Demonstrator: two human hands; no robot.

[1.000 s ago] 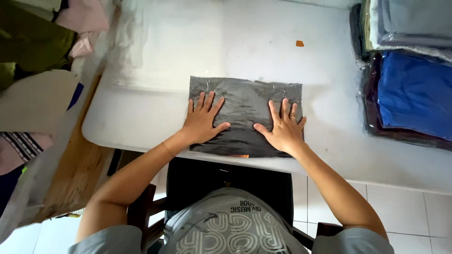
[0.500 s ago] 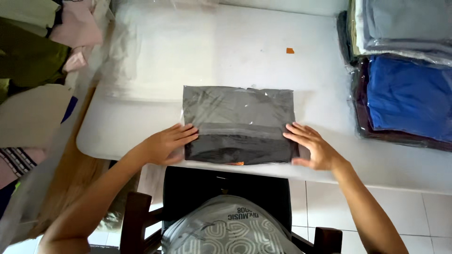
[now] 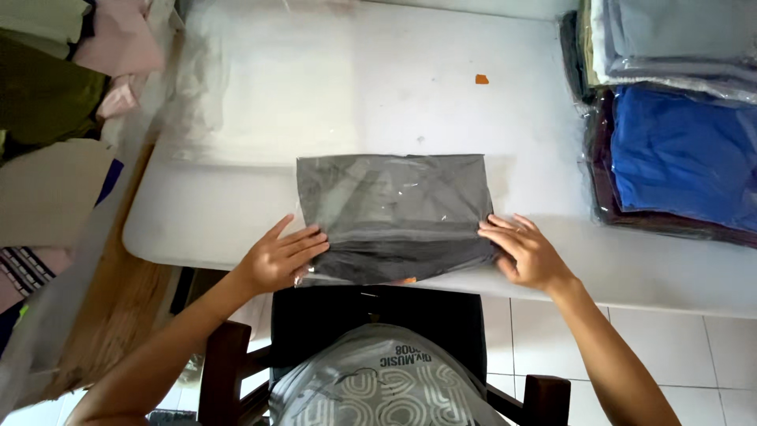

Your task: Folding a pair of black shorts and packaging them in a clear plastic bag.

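Both hands have slid off the top of the folded grey garment in its clear bag point(image 3: 394, 213) to its near corners at the white table's point(image 3: 331, 87) front edge, left hand point(image 3: 276, 259) and right hand point(image 3: 524, 254) wide apart, fingers flat on the plastic, apparently smoothing it, so sealing the near flap likely needs a firm pinch.

I see a garment packing room: right of my fingers point(image 3: 514, 234), bagged folded shirts point(image 3: 678, 158) stack on the white counter point(image 3: 355, 87); left, loose clothes point(image 3: 55, 71) pile up.
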